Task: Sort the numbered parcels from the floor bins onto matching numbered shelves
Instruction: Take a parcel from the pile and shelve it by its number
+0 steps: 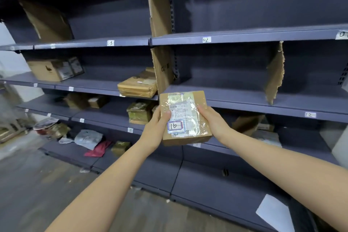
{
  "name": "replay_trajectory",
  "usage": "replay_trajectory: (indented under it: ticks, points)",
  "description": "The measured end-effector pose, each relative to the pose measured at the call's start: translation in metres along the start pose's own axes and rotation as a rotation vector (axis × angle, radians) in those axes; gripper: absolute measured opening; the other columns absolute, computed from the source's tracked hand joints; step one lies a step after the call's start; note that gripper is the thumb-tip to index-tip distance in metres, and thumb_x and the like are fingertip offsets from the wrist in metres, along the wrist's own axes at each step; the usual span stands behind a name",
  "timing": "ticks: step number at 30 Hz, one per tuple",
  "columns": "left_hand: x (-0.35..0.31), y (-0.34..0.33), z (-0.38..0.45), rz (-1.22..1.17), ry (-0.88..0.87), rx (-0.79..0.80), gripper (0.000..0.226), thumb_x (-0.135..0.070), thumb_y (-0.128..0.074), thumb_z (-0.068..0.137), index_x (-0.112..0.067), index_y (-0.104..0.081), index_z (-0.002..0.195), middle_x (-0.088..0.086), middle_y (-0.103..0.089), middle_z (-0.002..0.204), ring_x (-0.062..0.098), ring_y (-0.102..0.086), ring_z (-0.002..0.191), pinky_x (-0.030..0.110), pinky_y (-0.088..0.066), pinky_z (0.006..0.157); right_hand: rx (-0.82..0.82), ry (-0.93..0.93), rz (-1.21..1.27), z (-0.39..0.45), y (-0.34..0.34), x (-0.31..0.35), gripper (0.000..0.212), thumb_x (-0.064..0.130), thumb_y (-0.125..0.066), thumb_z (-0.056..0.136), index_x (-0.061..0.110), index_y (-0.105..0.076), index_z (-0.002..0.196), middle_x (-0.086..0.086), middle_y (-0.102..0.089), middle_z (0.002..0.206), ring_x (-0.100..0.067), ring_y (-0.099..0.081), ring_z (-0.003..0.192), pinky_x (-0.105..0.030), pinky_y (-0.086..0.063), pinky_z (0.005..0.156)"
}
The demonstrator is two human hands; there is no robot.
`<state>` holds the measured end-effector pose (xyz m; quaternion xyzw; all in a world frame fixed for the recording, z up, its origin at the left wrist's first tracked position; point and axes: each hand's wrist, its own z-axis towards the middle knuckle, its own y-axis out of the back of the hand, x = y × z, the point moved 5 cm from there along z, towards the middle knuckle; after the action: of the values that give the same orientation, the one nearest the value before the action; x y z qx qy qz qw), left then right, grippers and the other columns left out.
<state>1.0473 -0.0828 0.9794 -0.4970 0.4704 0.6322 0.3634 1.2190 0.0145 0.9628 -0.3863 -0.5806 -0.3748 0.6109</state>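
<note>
Holding the small brown parcel [185,117] up in front of the shelving, the left hand [155,128] pinches its left edge with the thumb across the label, and the right hand [213,121] curls round its right edge. Its handwritten tag [175,126] reads 16, yet the shelf tags legible from here are 02 [206,39] and 12 [310,114]. Keep both grips firm on the slick tape wrap, label facing up, and scan the lower shelf edges for 16 before setting it down flat.

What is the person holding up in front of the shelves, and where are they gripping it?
A small cardboard parcel marked 16, held with both hands: the left hand grips its left edge, the right hand its right edge.
</note>
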Motion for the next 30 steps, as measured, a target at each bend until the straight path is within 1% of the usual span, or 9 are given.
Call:
replay_trajectory:
  ticks: [4, 8, 11, 13, 18, 23, 26, 28, 30]
  points:
    - [0.029, 0.038, -0.007, 0.027, 0.048, -0.065, 0.033, -0.053, -0.047, 0.095, -0.045, -0.047, 0.127, -0.020, -0.067, 0.109, 0.000, -0.064, 0.097, 0.020, -0.047, 0.083, 0.066, -0.054, 0.036, 0.018, -0.049, -0.025, 0.046, 0.048, -0.054, 0.094, 0.020, -0.056, 0.130, 0.003, -0.070, 0.114, -0.016, -0.067, 0.101, -0.034, -0.050, 0.095]
    - [0.056, 0.089, 0.005, 0.002, 0.108, -0.099, 0.024, -0.070, -0.051, 0.079, -0.067, -0.050, 0.102, -0.024, -0.068, 0.109, 0.008, -0.063, 0.109, 0.038, -0.044, 0.104, 0.151, -0.078, 0.038, 0.051, -0.103, -0.040, 0.072, 0.066, -0.065, 0.073, 0.024, -0.057, 0.131, 0.003, -0.069, 0.120, -0.019, -0.066, 0.108, -0.043, -0.047, 0.103]
    - [0.072, 0.133, 0.027, -0.017, 0.113, -0.155, 0.049, -0.074, -0.054, 0.069, -0.058, -0.049, 0.116, -0.022, -0.069, 0.112, 0.009, -0.065, 0.108, 0.042, -0.043, 0.106, 0.200, -0.067, 0.033, 0.084, -0.147, -0.043, 0.055, 0.053, -0.060, 0.088, 0.021, -0.056, 0.132, 0.001, -0.067, 0.122, -0.018, -0.065, 0.108, -0.041, -0.047, 0.103]
    - [0.075, 0.162, 0.039, -0.013, 0.105, -0.193, 0.063, -0.073, -0.053, 0.071, -0.049, -0.045, 0.129, -0.021, -0.069, 0.112, 0.007, -0.067, 0.105, 0.039, -0.046, 0.104, 0.229, -0.074, 0.024, 0.111, -0.178, -0.043, 0.057, 0.055, -0.061, 0.085, 0.022, -0.057, 0.131, 0.001, -0.068, 0.120, -0.019, -0.066, 0.108, -0.043, -0.047, 0.103]
    - [0.101, 0.235, 0.063, -0.015, 0.160, -0.329, 0.040, -0.053, -0.046, 0.096, -0.047, -0.042, 0.136, -0.017, -0.070, 0.114, 0.008, -0.069, 0.101, 0.037, -0.050, 0.098, 0.374, -0.087, 0.015, 0.173, -0.263, -0.052, 0.025, 0.037, -0.053, 0.098, 0.023, -0.061, 0.116, -0.002, -0.068, 0.117, -0.021, -0.064, 0.108, -0.037, -0.048, 0.100]
    - [0.138, 0.306, 0.066, -0.009, 0.238, -0.499, 0.032, -0.058, -0.046, 0.094, -0.055, -0.047, 0.126, -0.020, -0.071, 0.108, 0.005, -0.069, 0.096, 0.033, -0.050, 0.094, 0.534, -0.124, -0.073, 0.207, -0.350, -0.077, 0.046, 0.049, -0.053, 0.095, 0.016, -0.059, 0.126, -0.003, -0.068, 0.120, -0.019, -0.065, 0.107, -0.035, -0.049, 0.097]
    - [0.155, 0.339, 0.073, -0.028, 0.278, -0.511, 0.037, -0.062, -0.048, 0.089, -0.057, -0.046, 0.126, -0.020, -0.071, 0.107, 0.008, -0.070, 0.097, 0.035, -0.053, 0.091, 0.579, -0.171, -0.090, 0.224, -0.389, -0.089, 0.038, 0.042, -0.050, 0.098, 0.015, -0.061, 0.123, -0.003, -0.070, 0.115, -0.018, -0.067, 0.102, -0.029, -0.052, 0.084]
    - [0.165, 0.362, 0.081, -0.034, 0.299, -0.528, 0.037, -0.063, -0.048, 0.087, -0.060, -0.045, 0.124, -0.018, -0.071, 0.108, 0.010, -0.070, 0.098, 0.039, -0.053, 0.093, 0.590, -0.193, -0.107, 0.239, -0.414, -0.094, 0.041, 0.045, -0.050, 0.097, 0.016, -0.061, 0.123, -0.001, -0.071, 0.112, -0.018, -0.067, 0.102, -0.033, -0.052, 0.090]
    - [0.180, 0.386, 0.091, -0.041, 0.319, -0.547, 0.033, -0.058, -0.046, 0.094, -0.057, -0.045, 0.127, -0.018, -0.071, 0.108, 0.009, -0.070, 0.097, 0.039, -0.053, 0.094, 0.604, -0.174, -0.140, 0.252, -0.440, -0.098, 0.059, 0.065, -0.054, 0.082, 0.022, -0.062, 0.122, 0.004, -0.073, 0.109, -0.018, -0.067, 0.103, -0.040, -0.048, 0.099]
